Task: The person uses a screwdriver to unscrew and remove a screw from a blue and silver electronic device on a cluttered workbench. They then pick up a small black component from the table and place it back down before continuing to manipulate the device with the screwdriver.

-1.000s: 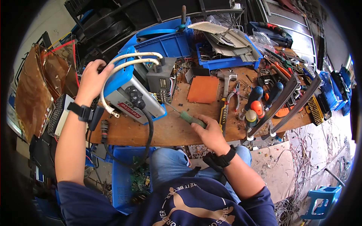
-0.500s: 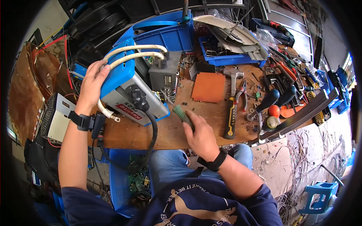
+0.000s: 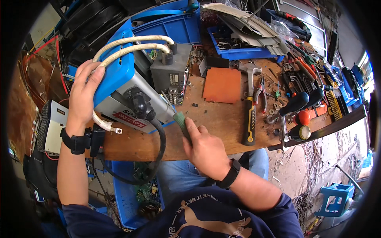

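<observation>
At the far left, your left hand (image 3: 84, 89) lies against the blue end of the silver boxy metal machine (image 3: 121, 89), fingers partly bent by its thick off-white cables (image 3: 135, 48); whether they grip cannot be told. The machine stands tilted on the brown wooden surface (image 3: 222, 123). Just right of it, the green-handled screwdriver (image 3: 182, 125) points its metal shaft at the machine's lower corner, contact unclear. Your right hand (image 3: 208, 152) has its fingers closed around that handle. Farther right of the machine lies a yellow-and-black-handled hammer (image 3: 249, 121).
</observation>
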The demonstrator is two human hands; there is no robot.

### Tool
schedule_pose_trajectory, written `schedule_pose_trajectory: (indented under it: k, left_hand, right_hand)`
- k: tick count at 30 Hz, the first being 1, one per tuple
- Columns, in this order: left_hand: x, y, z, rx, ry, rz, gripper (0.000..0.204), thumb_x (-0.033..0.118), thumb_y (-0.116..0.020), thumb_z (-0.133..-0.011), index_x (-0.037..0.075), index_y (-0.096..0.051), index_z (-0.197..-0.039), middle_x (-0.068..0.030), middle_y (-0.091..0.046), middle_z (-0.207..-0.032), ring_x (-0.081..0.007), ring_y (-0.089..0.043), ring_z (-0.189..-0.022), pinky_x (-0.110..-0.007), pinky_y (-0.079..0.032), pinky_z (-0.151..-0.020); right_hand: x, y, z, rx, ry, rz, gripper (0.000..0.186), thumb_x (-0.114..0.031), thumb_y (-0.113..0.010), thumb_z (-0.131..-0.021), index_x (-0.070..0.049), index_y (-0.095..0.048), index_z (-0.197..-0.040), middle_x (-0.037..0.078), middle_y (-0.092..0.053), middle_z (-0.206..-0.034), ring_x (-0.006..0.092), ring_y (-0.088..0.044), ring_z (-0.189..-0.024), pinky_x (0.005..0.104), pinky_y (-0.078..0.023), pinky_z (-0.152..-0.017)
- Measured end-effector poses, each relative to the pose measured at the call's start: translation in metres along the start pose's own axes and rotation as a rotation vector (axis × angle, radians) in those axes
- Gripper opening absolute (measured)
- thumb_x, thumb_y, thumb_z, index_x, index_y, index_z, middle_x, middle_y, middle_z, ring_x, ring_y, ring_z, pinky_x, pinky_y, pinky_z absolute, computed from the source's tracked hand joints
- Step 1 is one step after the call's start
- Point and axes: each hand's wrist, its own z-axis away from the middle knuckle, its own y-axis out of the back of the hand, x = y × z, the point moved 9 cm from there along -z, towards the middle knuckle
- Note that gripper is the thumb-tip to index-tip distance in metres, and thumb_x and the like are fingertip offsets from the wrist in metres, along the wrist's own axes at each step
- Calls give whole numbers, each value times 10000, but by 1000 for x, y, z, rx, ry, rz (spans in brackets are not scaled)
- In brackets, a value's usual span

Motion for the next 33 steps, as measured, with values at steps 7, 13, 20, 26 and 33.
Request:
schedule_pose_trajectory:
  k: [7, 13, 20, 26, 33]
  left_hand:
    - [10, -1, 2, 16, 1, -75, 451, 391, -542, -941, -10, -610, -1136, -176, -490, -1273, -272, -500, -1163, -340, -362, -1005]
    - [12, 1, 4, 28, -17, -103, 450, 383, -551, -938, -21, -601, -1132, -194, -498, -1262, -300, -508, -1159, -353, -372, -999]
    - [15, -1, 5, 40, -31, -90, 428, 361, -555, -941, -25, -599, -1122, -207, -497, -1271, -324, -499, -1180, -360, -362, -1013]
    - [15, -1, 5, 33, -41, -80, 425, 360, -544, -949, -22, -599, -1127, -212, -496, -1269, -338, -489, -1196, -364, -353, -1025]
    - [6, -2, 3, 29, -32, -81, 433, 362, -543, -949, -21, -598, -1145, -220, -488, -1286, -347, -471, -1218, -371, -344, -1038]
  right_hand:
    - [18, 5, 10, 56, -4, -283, 464, -186, -586, -877, -14, -478, -1294, 247, -607, -994, 426, -604, -861, 469, -499, -741]
    - [38, 11, 24, -10, -107, -500, 449, -165, -593, -887, 37, -495, -1276, 276, -607, -1098, 421, -589, -1020, 405, -475, -868]
    - [55, 23, 25, -5, -183, -604, 440, -151, -597, -890, 63, -506, -1264, 263, -614, -1138, 328, -603, -1088, 356, -450, -924]
    - [72, 29, 37, -3, -310, -652, 448, -153, -615, -888, 76, -511, -1260, 224, -614, -1165, 254, -595, -1081, 318, -441, -935]
    - [74, 51, 64, -11, -328, -571, 434, -182, -639, -877, 62, -544, -1222, 210, -638, -1096, 257, -614, -1025, 327, -463, -888]
